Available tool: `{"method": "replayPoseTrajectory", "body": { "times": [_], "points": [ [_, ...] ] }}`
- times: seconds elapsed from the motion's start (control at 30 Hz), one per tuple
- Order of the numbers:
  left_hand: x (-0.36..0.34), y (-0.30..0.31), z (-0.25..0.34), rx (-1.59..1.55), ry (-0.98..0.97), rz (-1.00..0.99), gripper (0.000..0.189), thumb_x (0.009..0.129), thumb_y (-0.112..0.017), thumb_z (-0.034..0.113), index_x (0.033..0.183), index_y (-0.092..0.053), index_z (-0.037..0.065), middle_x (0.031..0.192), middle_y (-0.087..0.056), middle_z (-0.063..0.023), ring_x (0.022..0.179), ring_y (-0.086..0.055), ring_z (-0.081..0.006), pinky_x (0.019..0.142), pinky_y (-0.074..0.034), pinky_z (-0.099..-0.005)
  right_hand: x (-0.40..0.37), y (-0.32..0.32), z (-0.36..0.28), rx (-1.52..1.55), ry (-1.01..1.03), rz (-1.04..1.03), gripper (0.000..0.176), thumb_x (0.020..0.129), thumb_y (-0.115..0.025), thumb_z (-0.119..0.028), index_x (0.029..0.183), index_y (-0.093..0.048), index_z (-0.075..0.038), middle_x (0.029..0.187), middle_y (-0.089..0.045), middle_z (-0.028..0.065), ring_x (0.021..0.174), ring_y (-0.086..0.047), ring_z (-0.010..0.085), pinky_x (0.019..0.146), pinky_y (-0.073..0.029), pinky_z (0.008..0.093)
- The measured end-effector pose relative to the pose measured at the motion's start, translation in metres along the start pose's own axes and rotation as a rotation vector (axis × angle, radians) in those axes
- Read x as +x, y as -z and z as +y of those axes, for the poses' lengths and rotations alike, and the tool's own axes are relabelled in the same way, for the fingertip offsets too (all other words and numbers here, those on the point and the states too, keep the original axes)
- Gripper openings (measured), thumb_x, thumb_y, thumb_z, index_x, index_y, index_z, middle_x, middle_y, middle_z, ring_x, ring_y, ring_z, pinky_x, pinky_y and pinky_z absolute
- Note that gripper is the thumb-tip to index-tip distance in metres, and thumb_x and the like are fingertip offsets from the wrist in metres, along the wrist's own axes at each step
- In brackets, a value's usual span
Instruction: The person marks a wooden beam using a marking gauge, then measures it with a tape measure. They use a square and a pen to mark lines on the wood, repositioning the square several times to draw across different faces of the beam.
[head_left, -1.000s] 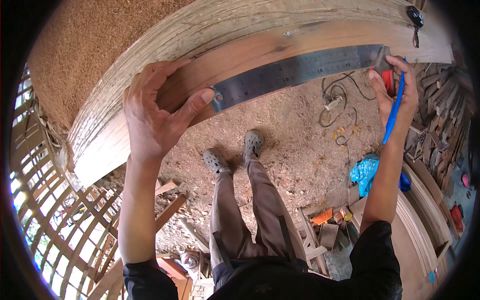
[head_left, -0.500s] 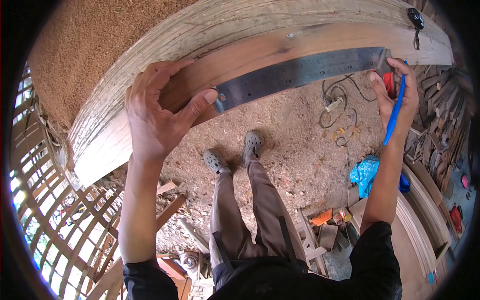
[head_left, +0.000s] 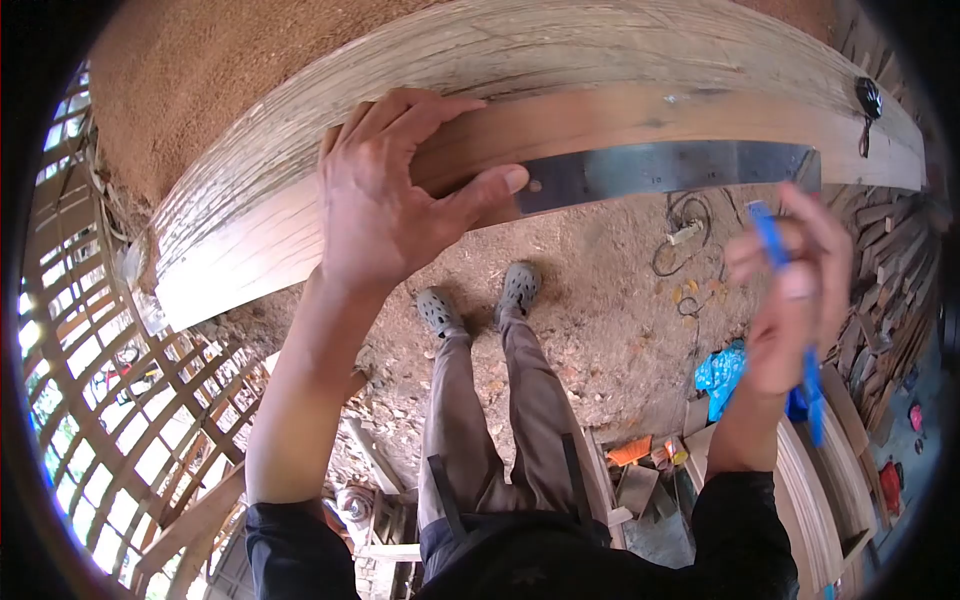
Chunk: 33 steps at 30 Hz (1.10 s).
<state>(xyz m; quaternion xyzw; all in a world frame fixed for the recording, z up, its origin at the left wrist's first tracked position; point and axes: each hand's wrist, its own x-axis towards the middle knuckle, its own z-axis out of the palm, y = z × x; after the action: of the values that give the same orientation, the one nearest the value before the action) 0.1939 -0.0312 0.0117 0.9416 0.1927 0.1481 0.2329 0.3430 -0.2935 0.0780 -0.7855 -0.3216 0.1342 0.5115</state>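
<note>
A long wooden beam (head_left: pixel 580 50) lies across the top of the view. Along its near face runs a metal ruler (head_left: pixel 660 170). My left hand (head_left: pixel 390 180) grips the beam's edge, its thumb beside the ruler's left end and its fingers over the wood. Just below the ruler's right end, my right hand (head_left: pixel 800 270) is blurred by motion and holds a blue pen (head_left: pixel 813 395), with its fingers bent around it. A small black tape measure (head_left: pixel 868 97) rests on the beam near its right end.
Sawdust or soil (head_left: pixel 200 110) lies beyond the beam. A cable (head_left: pixel 685 235) is on the ground below the ruler. Stacked wood pieces (head_left: pixel 890 270) stand at the right, near a light-blue cloth (head_left: pixel 720 378). A wooden lattice (head_left: pixel 110 420) is at the left.
My right hand has come away from the ruler's right end and moved downward, with the blue pen turned in its fingers. In view, beam, ruler and left hand have shifted right.
</note>
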Motion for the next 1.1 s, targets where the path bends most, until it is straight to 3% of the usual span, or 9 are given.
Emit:
{"method": "replayPoseTrajectory", "body": {
  "times": [0.1, 0.13, 0.2, 0.3, 0.33, 0.53, 1.1],
  "points": [
    [-0.002, -0.003, -0.004, -0.023, -0.004, 0.032, 0.06, 0.073, -0.088, 0.054, 0.113, -0.076, 0.012, 0.103, -0.072, -0.0078, 0.096, -0.069, -0.0288, 0.086, -0.053, -0.0442, -0.002, -0.041, -0.006, 0.212, -0.013, -0.197, 0.022, 0.092, -0.068, -0.013, 0.11, -0.069, 0.001, 0.096, -0.075, 0.0148, 0.092, -0.073, 0.0201, 0.079, -0.056, 0.0311],
    [-0.003, -0.003, -0.004, -0.026, 0.005, 0.038, 0.06, 0.073, -0.088, 0.054, 0.113, -0.076, 0.012, 0.103, -0.072, -0.0078, 0.096, -0.069, -0.0288, 0.086, -0.053, -0.0442, 0.001, -0.049, 0.0, 0.208, -0.01, -0.208, 0.022, 0.092, -0.068, -0.013, 0.11, -0.069, 0.001, 0.096, -0.075, 0.0148, 0.092, -0.073, 0.0201, 0.079, -0.056, 0.0311],
    [-0.003, -0.003, -0.005, -0.023, -0.026, 0.061, 0.058, 0.073, -0.087, 0.054, 0.112, -0.076, 0.013, 0.101, -0.071, -0.0054, 0.095, -0.069, -0.0282, 0.087, -0.052, -0.044, 0.008, -0.061, 0.01, 0.076, 0.225, -0.342, 0.022, 0.082, -0.074, 0.002, 0.102, -0.068, -0.001, 0.09, -0.075, 0.0154, 0.087, -0.076, 0.0222, 0.077, -0.058, 0.0299],
    [-0.003, -0.005, -0.006, -0.015, -0.053, 0.097, 0.058, 0.073, -0.087, 0.055, 0.112, -0.076, 0.013, 0.101, -0.071, -0.0041, 0.094, -0.069, -0.0276, 0.087, -0.051, -0.0439, 0.006, -0.079, 0.015, 0.091, 0.142, -0.346, 0.022, 0.08, -0.075, 0.009, 0.094, -0.061, -0.001, 0.087, -0.074, 0.0139, 0.083, -0.073, 0.0171, 0.075, -0.056, 0.0282],
    [-0.003, -0.005, -0.006, -0.018, -0.049, 0.099, 0.058, 0.073, -0.087, 0.055, 0.112, -0.076, 0.013, 0.101, -0.071, -0.0041, 0.094, -0.069, -0.0276, 0.087, -0.051, -0.0439, 0.009, -0.087, 0.02, 0.054, 0.225, -0.31, 0.021, 0.082, -0.075, 0.005, 0.087, -0.056, -0.002, 0.082, -0.073, 0.0129, 0.072, -0.071, 0.0161, 0.069, -0.055, 0.027],
    [-0.004, -0.007, -0.008, -0.018, -0.039, 0.089, 0.06, 0.072, -0.087, 0.058, 0.111, -0.077, 0.013, 0.101, -0.072, -0.0033, 0.095, -0.069, -0.0271, 0.088, -0.051, -0.0442, 0.012, -0.097, 0.026, 0.028, 0.276, -0.353, 0.023, 0.081, -0.077, -0.001, 0.084, -0.054, -0.003, 0.076, -0.069, 0.0122, 0.06, -0.062, 0.0115, 0.056, -0.05, 0.0255],
    [-0.004, -0.008, -0.008, 0.005, -0.043, 0.089, 0.063, 0.071, -0.087, 0.06, 0.113, -0.076, 0.014, 0.101, -0.072, -0.0035, 0.097, -0.07, -0.0265, 0.087, -0.052, -0.0441, 0.015, -0.099, 0.026, -0.043, 0.339, -0.355, 0.026, 0.084, -0.079, -0.008, 0.081, -0.055, -0.002, 0.073, -0.067, 0.0122, 0.06, -0.063, 0.0129, 0.056, -0.051, 0.0266]
  ]
}}
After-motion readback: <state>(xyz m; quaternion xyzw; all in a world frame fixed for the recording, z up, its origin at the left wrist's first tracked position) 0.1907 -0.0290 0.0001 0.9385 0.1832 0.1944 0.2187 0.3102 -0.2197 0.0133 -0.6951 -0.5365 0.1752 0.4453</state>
